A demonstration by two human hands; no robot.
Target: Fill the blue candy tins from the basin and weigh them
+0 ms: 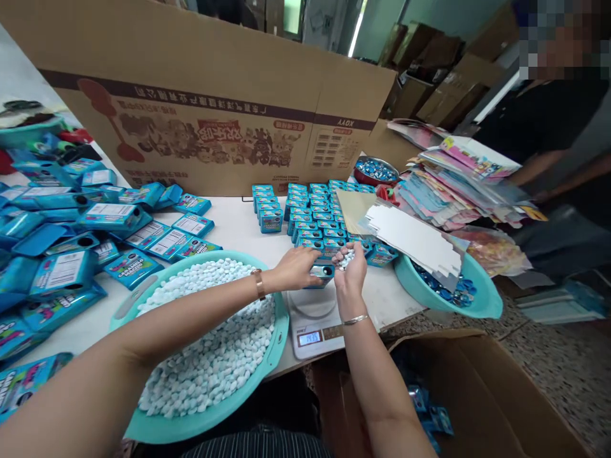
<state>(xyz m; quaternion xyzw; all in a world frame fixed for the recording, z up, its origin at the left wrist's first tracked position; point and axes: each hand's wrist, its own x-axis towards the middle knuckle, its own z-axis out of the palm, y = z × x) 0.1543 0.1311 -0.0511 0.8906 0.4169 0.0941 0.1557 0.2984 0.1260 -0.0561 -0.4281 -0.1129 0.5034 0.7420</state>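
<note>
My left hand [296, 268] reaches across the basin and grips a small blue candy tin [323, 276] with a round hole in its top. That tin is at the back of a white digital scale [329, 337], whose display is lit. Cupped beside it, my right hand [352, 270] holds a heap of small white candies [347, 257]. Many more pale candies fill a turquoise basin [278, 343] under my left forearm. Behind my hands stand rows of upright blue tins [310, 216], closely packed.
Loose blue tins [138, 219] are piled at the left. A cardboard panel [229, 95] stands along the back. At right are a basin of blue lids [487, 299], stacked printed sheets [453, 172], a red bowl [377, 170], an open carton [477, 381] and a person [548, 121].
</note>
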